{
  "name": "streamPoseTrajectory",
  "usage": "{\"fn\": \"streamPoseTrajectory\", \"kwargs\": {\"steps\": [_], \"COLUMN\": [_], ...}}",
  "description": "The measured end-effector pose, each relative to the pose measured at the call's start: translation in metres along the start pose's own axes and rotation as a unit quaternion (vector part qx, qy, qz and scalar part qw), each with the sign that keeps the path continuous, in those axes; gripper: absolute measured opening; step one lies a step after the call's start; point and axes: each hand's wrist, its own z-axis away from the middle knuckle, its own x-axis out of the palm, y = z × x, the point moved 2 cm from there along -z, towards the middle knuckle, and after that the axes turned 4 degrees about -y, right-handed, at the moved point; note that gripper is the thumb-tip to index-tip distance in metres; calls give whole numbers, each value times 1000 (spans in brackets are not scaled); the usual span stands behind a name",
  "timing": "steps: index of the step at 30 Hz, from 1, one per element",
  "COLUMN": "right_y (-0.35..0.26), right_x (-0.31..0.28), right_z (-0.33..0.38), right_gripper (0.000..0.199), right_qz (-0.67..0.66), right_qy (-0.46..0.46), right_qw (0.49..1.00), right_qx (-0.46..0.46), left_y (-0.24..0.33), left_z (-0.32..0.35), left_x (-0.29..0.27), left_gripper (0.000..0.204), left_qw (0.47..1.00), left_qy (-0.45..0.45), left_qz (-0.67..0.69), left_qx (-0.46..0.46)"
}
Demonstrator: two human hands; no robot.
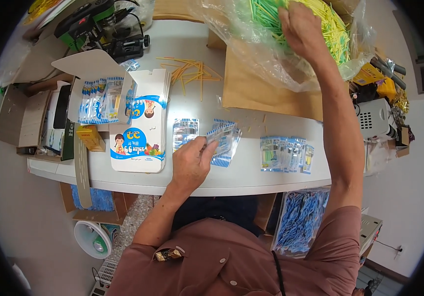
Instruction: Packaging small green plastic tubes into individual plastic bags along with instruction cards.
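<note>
My left hand (pixel 191 162) pinches a small clear sachet with blue-striped edges (pixel 221 135), holding it up off the table. Beneath it lie more such sachets (pixel 221 159), and a further stack (pixel 185 129) sits just left, partly behind the hand. At the far right, my right hand (pixel 301 29) reaches with curled fingers into a clear bag of thin green and yellow sticks (pixel 271 17). What its fingertips grip is hidden. On the right side of the table, a fanned row of sachets (pixel 286 154) shows green and yellow contents.
The bag sits in a cardboard box (pixel 266 93). Loose yellow sticks (pixel 192 74) lie mid-table. An open white carton with sachets (pixel 98 101) stands left, beside flat printed cartons (pixel 138 148). A green-black machine (pixel 88 24) occupies the back left. Blue strands (pixel 300 222) fill a container below.
</note>
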Motion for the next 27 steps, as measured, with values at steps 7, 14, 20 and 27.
{"fn": "streamPoseTrajectory", "kwargs": {"steps": [7, 14, 20, 27], "right_y": [40, 26, -97, -147], "right_x": [-25, -90, -74, 1], "right_z": [-26, 50, 219, 292], "right_gripper": [26, 32, 28, 21], "right_qz": [-203, -615, -764, -867], "right_qy": [32, -83, -377, -339], "right_qw": [975, 773, 455, 175], "right_qx": [81, 129, 259, 320], "left_y": [6, 29, 60, 39], "left_z": [1, 4, -20, -10], "left_x": [0, -22, -25, 29], "left_gripper": [21, 16, 32, 25], "left_qw": [993, 923, 826, 839], "left_qy": [-14, 70, 16, -198], "left_qz": [92, 365, 563, 470], "left_qx": [-74, -96, -29, -192]}}
